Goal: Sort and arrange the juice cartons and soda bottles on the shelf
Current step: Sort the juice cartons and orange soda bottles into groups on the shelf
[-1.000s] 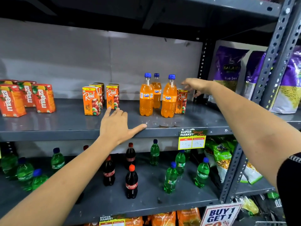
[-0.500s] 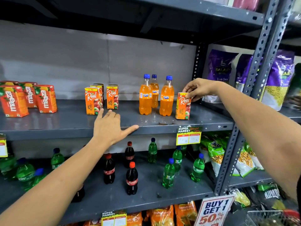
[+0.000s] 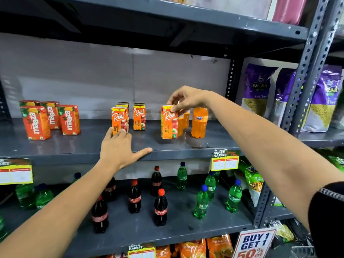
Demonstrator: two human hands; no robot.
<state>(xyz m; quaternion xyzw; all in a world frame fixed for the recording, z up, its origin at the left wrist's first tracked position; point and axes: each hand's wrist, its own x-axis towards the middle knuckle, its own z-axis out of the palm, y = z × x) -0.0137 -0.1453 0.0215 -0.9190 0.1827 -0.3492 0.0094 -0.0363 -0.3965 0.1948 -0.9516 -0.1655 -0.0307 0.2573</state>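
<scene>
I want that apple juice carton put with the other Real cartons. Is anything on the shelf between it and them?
Nothing visible. The right hand holds the carton by its top, and the shelf is bare between it and the Real cartons. The orange soda bottles stand on its far side.

matt grey metal shelf (image 3: 74, 146), glossy printed cartons (image 3: 168, 123), clear plastic bottles (image 3: 199, 123).

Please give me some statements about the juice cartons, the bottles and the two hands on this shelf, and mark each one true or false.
1. The right hand grips a Real carton by its top. True.
2. The left hand lifts a Maaza carton. False: it lies flat on the shelf, fingertips by a Real carton.
3. The Maaza cartons stand at the shelf's left end. True.
4. The cola bottles stand beside the Maaza cartons. False: they stand one shelf lower.
</scene>
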